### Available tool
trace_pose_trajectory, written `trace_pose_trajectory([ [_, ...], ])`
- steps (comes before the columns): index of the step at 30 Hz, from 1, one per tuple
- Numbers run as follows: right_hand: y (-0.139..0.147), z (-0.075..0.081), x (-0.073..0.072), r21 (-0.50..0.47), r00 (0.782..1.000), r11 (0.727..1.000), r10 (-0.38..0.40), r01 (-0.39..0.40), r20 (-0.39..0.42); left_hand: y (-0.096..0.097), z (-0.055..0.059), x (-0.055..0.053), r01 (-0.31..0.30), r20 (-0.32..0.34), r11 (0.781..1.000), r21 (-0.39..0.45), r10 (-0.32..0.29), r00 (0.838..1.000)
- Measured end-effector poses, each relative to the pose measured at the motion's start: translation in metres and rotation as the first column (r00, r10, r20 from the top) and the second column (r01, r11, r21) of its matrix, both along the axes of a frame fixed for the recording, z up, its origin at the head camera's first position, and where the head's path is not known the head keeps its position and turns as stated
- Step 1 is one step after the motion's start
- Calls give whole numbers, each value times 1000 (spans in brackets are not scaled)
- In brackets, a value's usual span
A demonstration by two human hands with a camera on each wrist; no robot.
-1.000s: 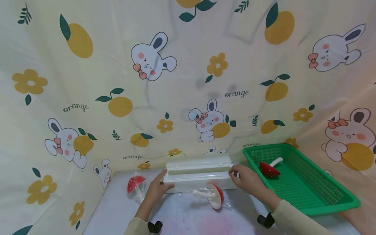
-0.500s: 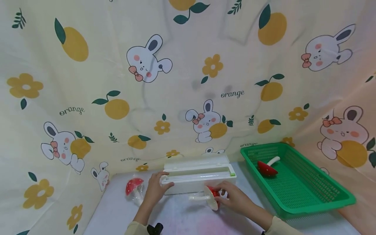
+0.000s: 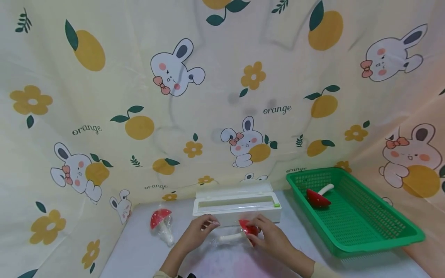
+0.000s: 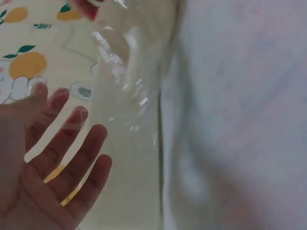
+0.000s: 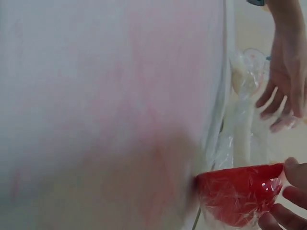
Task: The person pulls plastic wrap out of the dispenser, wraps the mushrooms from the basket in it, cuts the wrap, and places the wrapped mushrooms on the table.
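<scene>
A toy mushroom with a red cap [image 3: 247, 227] and a white stem [image 3: 230, 238] lies on its side in front of the white cling film box [image 3: 240, 217]. My right hand [image 3: 274, 236] grips the cap; in the right wrist view, clear film wraps the red cap [image 5: 240, 194] and hangs about the stem. Just beyond the stem's end, my left hand [image 3: 197, 234] pinches film between thumb and forefinger, its other fingers spread. Loose cling film [image 4: 127, 72] stretches past those fingers in the left wrist view. The box's lid [image 3: 234, 188] stands raised behind it.
A film-wrapped toy mushroom [image 3: 162, 222] lies at the left of the white tabletop [image 3: 126, 247]. On the right stands a green basket [image 3: 379, 247] with an unwrapped mushroom [image 3: 318, 198] inside. A printed curtain [image 3: 208, 100] hangs behind the table.
My right hand has left the box's right end and taken hold of the mushroom's cap. My left hand has come off the box's left end, forward and right, to pinch film.
</scene>
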State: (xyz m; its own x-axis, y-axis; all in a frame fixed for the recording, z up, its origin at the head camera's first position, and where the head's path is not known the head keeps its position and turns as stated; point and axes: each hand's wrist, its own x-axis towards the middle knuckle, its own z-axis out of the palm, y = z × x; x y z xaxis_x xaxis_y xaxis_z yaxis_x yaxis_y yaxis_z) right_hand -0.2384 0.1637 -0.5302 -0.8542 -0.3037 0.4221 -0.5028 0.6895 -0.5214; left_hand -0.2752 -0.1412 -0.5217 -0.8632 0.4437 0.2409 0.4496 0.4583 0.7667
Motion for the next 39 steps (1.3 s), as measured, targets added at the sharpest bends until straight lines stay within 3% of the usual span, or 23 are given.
trace_pose_trajectory([
  [5, -1, 5, -7, -68, 989, 987, -144, 142, -20, 8, -12, 7, 58, -5, 998, -6, -58, 998],
  [8, -2, 10, -19, -80, 983, 981, -179, 176, -41, 10, -16, 8, 64, -2, 998, 0, -64, 998],
  [13, -13, 16, -33, -21, 990, 990, -142, 142, -6, 8, -22, 8, 76, 2, 997, 20, -76, 997],
  [18, -6, 15, -27, -46, 996, 996, -81, 80, -21, 10, -28, 11, 94, 28, 996, -1, -94, 995],
  [21, 3, 15, -23, -39, 999, 999, 12, -14, -36, 8, -29, 13, 111, 2, 993, -39, -111, 994],
  [26, 17, 10, -16, 46, 987, 992, 125, -120, -101, 6, -29, 17, 148, -100, 980, -136, -162, 982],
  [30, 27, 1, -8, 85, 972, 976, 211, -203, -105, 7, -27, 21, 150, -98, 961, -233, -177, 979],
  [34, 32, -7, -3, 70, 968, 970, 238, -233, -76, 6, -26, 24, 149, -44, 942, -301, -170, 984],
  [36, 33, -10, -2, 39, 966, 969, 245, -242, -78, 6, -26, 24, 152, -55, 934, -325, -179, 982],
  [39, 32, -13, -5, 4, 964, 970, 241, -243, -115, 6, -27, 23, 132, -107, 943, -305, -172, 979],
])
